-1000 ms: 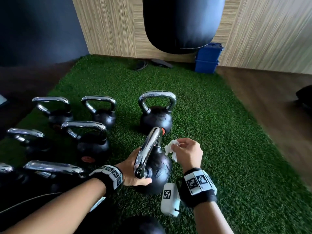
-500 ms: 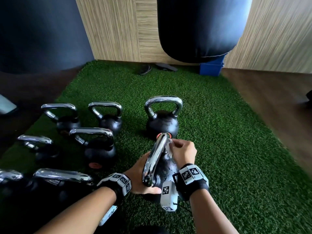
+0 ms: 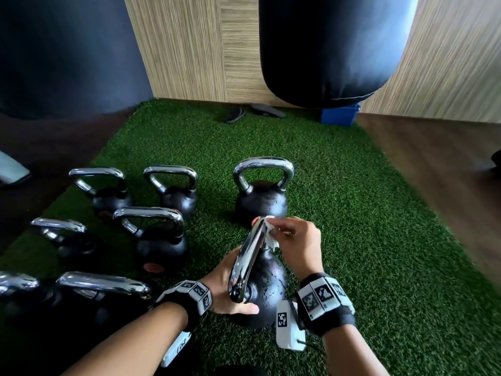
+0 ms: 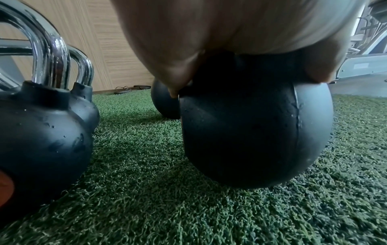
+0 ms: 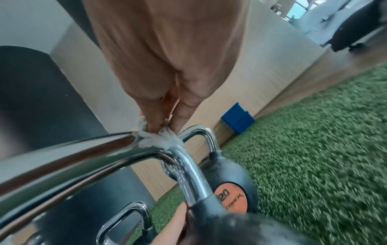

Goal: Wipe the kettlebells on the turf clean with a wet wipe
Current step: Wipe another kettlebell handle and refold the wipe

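Note:
A black kettlebell (image 3: 267, 283) with a chrome handle (image 3: 248, 256) stands on the green turf (image 3: 379, 240) in front of me. My left hand (image 3: 230, 289) grips its body near the handle's base, thumb across the front; the left wrist view shows the ball (image 4: 251, 132) under the palm. My right hand (image 3: 295, 240) pinches a crumpled white wet wipe (image 3: 269, 232) against the handle's top bend. In the right wrist view the wipe (image 5: 155, 139) sits pressed on the chrome handle (image 5: 184, 167) under the fingertips.
Another kettlebell (image 3: 261, 191) stands just beyond, and several more (image 3: 160, 234) crowd the turf to the left. A black punching bag (image 3: 330, 44) hangs ahead, above a blue box (image 3: 339, 115). Dark flat items (image 3: 252, 112) lie by the wood wall. Wooden floor (image 3: 447, 164) lies right.
My right hand moved the wipe from beside the handle onto it, then up to the top bend. The left hand kept its grip on the kettlebell. The head view shifted closer.

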`<act>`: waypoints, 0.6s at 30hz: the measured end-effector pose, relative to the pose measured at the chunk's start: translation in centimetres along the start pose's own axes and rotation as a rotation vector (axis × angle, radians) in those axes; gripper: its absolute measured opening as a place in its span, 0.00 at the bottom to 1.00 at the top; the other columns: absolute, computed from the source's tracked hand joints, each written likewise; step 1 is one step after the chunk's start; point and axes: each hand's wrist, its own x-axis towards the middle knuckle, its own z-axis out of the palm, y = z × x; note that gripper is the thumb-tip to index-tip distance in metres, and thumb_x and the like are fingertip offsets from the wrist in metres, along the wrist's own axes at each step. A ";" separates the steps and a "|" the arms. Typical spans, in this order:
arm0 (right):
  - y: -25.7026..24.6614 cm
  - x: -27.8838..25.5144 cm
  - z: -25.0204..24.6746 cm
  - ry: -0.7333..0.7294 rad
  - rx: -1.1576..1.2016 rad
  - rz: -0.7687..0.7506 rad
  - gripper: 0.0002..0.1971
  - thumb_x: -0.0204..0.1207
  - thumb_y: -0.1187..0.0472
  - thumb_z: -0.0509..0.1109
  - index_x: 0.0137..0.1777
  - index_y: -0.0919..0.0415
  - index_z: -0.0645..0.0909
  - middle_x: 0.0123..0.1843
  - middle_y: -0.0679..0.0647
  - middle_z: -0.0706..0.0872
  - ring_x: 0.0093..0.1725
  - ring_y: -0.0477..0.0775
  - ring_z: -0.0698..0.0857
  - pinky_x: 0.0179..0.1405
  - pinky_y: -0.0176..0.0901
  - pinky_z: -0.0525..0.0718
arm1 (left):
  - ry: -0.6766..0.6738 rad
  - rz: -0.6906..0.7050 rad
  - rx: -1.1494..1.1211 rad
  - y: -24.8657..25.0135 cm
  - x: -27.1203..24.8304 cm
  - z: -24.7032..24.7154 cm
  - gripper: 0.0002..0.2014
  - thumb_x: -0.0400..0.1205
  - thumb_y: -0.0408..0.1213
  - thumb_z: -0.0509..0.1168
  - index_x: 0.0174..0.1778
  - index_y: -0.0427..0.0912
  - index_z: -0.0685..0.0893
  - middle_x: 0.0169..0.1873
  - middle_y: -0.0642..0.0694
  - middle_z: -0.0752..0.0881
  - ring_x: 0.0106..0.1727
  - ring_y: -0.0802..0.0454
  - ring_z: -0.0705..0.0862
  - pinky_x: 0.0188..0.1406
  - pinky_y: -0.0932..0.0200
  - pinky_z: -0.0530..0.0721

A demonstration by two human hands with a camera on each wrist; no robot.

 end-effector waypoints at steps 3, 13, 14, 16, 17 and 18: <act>-0.6 0.8 -0.9 -0.066 -0.035 0.014 0.19 0.70 0.58 0.79 0.46 0.25 0.87 0.47 0.38 0.93 0.41 0.43 0.92 0.44 0.53 0.93 | 0.020 0.038 0.006 0.2 0.2 -0.3 0.49 0.70 0.59 0.80 0.80 0.36 0.66 0.68 0.52 0.70 0.78 0.52 0.66 0.88 0.62 0.39; -6.2 -3.0 -2.6 -0.324 0.177 0.133 0.10 0.65 0.78 0.81 0.38 0.64 0.87 0.29 0.55 0.88 0.25 0.38 0.84 0.28 0.29 0.82 | 0.113 0.088 -0.204 1.7 -0.6 -1.5 0.58 0.65 0.45 0.87 0.85 0.46 0.55 0.80 0.48 0.67 0.82 0.56 0.66 0.85 0.64 0.59; -6.9 -2.8 -2.7 -0.319 0.200 0.156 0.09 0.65 0.80 0.80 0.38 0.69 0.85 0.30 0.56 0.88 0.26 0.39 0.85 0.29 0.30 0.84 | 0.100 0.077 -0.194 1.6 -0.6 -1.4 0.60 0.66 0.46 0.87 0.86 0.43 0.53 0.81 0.46 0.66 0.84 0.53 0.65 0.87 0.57 0.60; -8.0 -2.8 -2.9 -0.274 0.238 0.196 0.08 0.66 0.81 0.79 0.41 0.78 0.83 0.32 0.62 0.87 0.27 0.44 0.87 0.32 0.35 0.87 | 0.093 0.056 -0.166 1.4 -0.7 -1.2 0.63 0.66 0.47 0.86 0.87 0.40 0.49 0.82 0.46 0.62 0.85 0.51 0.61 0.88 0.52 0.58; -8.3 -2.9 -2.9 -0.263 0.237 0.211 0.09 0.66 0.81 0.79 0.43 0.80 0.83 0.34 0.66 0.87 0.31 0.51 0.89 0.36 0.43 0.88 | 0.099 0.048 -0.165 1.4 -0.7 -1.2 0.63 0.66 0.48 0.87 0.87 0.42 0.49 0.83 0.47 0.61 0.86 0.52 0.61 0.88 0.52 0.58; -8.6 -3.2 -2.9 -0.274 0.226 0.229 0.10 0.66 0.80 0.80 0.44 0.81 0.83 0.37 0.73 0.88 0.35 0.60 0.90 0.39 0.52 0.88 | 0.100 0.052 -0.180 1.3 -0.6 -1.0 0.63 0.66 0.47 0.87 0.87 0.43 0.49 0.82 0.47 0.62 0.86 0.53 0.61 0.88 0.52 0.58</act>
